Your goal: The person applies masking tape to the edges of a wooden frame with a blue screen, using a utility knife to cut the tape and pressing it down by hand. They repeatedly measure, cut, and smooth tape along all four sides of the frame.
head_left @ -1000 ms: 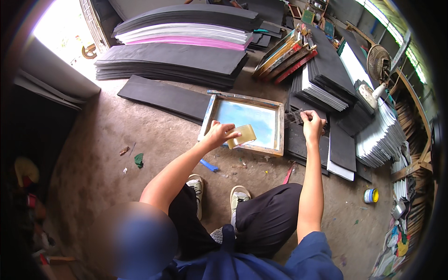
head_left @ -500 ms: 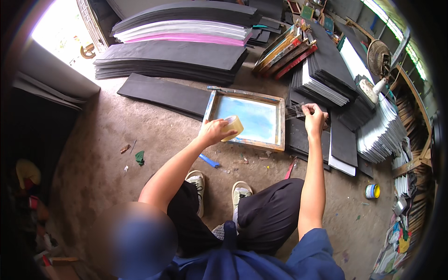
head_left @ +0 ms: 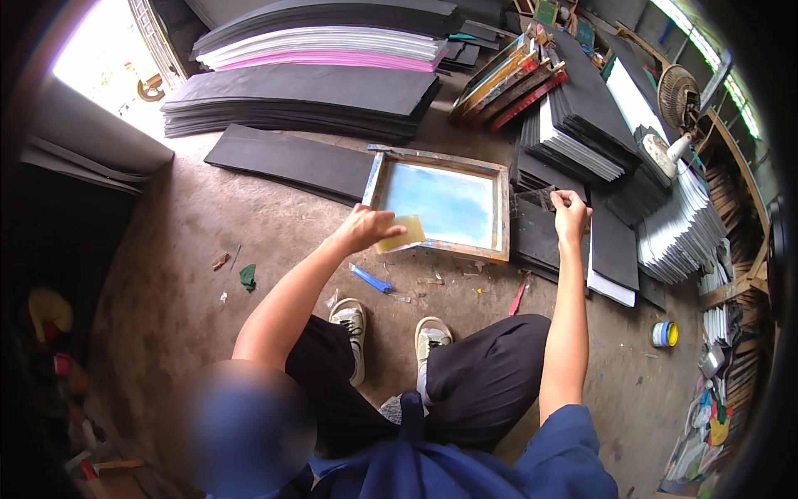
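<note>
My left hand [head_left: 366,228] grips a roll of yellowish clear packing tape [head_left: 405,234] over the near left corner of a wooden-framed screen [head_left: 502,212]. The screen lies on the floor, its inner panel pale blue and white. Off the screen's right side, my right hand [head_left: 572,214] pinches a see-through strip of tape [head_left: 534,201] by its end. That strip hangs over black sheets [head_left: 540,237]; whether it joins the roll I cannot tell. Between my feet and the screen lies a blue utility knife [head_left: 371,279], with a red strip-like tool [head_left: 519,294] farther right.
Stacked black sheets [head_left: 299,96] fill the far left, a long black sheet [head_left: 287,162] before them. At the far right lean several used frames [head_left: 507,87] beside sheet stacks [head_left: 573,125] and a fan [head_left: 677,96]. A yellow-topped can [head_left: 664,334] stands right; a green scrap [head_left: 248,277] lies left.
The tape roll has turned over in my left hand and come slightly nearer to me. My right hand has shifted a little right and nearer, still holding the strip.
</note>
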Action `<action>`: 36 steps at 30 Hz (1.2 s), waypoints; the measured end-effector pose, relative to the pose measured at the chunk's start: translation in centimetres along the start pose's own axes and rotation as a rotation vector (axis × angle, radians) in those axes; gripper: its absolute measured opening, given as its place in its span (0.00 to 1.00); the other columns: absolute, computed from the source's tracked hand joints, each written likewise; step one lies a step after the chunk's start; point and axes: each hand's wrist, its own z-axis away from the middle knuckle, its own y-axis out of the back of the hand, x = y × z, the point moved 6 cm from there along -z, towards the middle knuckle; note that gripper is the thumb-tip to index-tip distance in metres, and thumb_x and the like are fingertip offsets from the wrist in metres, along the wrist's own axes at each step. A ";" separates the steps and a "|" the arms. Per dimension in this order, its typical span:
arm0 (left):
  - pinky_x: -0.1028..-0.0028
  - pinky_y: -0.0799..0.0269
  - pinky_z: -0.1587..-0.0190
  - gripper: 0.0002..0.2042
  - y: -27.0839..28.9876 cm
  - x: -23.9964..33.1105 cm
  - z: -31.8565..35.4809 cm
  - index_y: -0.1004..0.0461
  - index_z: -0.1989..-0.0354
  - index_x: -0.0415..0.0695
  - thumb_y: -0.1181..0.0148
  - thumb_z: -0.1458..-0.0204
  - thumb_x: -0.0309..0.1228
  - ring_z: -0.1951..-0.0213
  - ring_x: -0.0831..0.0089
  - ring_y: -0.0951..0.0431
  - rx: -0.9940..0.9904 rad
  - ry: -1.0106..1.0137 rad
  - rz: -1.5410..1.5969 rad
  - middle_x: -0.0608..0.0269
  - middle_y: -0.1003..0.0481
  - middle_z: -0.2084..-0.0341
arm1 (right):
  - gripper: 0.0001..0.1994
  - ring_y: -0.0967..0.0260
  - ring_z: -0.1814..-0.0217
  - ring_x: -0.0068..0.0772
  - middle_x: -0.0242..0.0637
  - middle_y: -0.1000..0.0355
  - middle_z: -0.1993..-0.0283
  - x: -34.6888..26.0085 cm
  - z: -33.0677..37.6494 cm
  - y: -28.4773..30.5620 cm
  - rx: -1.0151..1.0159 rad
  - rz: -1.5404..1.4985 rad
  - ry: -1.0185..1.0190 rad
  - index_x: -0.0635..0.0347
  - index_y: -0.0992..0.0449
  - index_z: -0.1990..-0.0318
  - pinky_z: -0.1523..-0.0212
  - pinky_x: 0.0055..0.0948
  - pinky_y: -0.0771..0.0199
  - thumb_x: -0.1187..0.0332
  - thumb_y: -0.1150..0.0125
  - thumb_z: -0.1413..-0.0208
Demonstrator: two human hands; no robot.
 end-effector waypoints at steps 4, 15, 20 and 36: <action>0.68 0.44 0.56 0.30 0.7 -1.8 -0.6 0.22 0.65 0.47 0.56 0.52 0.63 0.71 0.68 0.24 -0.037 0.061 -0.330 0.58 0.24 0.80 | 0.08 0.44 0.49 0.33 0.25 0.29 0.71 -1.1 0.4 -0.1 0.057 -0.049 0.050 0.47 0.23 0.69 0.42 0.57 0.61 0.57 0.38 0.54; 0.68 0.45 0.56 0.34 -0.2 -5.1 -3.5 0.21 0.72 0.46 0.55 0.59 0.68 0.76 0.72 0.25 0.045 0.153 -0.366 0.63 0.26 0.87 | 0.08 0.45 0.51 0.32 0.25 0.29 0.71 -1.6 0.5 0.1 0.093 0.014 0.069 0.48 0.23 0.69 0.42 0.57 0.62 0.58 0.37 0.54; 0.65 0.43 0.57 0.36 -2.9 -9.2 -3.4 0.21 0.73 0.47 0.58 0.62 0.71 0.80 0.69 0.26 0.105 0.083 -0.345 0.60 0.26 0.87 | 0.08 0.45 0.50 0.33 0.24 0.28 0.71 -0.7 0.6 0.7 0.075 0.075 -0.007 0.46 0.23 0.68 0.43 0.67 0.66 0.57 0.37 0.54; 0.65 0.32 0.72 0.25 -1.7 -15.0 -2.6 0.28 0.79 0.37 0.46 0.52 0.52 0.77 0.57 0.26 0.124 0.088 0.199 0.48 0.29 0.83 | 0.09 0.36 0.49 0.38 0.28 0.24 0.65 20.6 4.4 -15.0 -0.118 -0.085 -0.476 0.48 0.21 0.68 0.43 0.53 0.53 0.59 0.36 0.57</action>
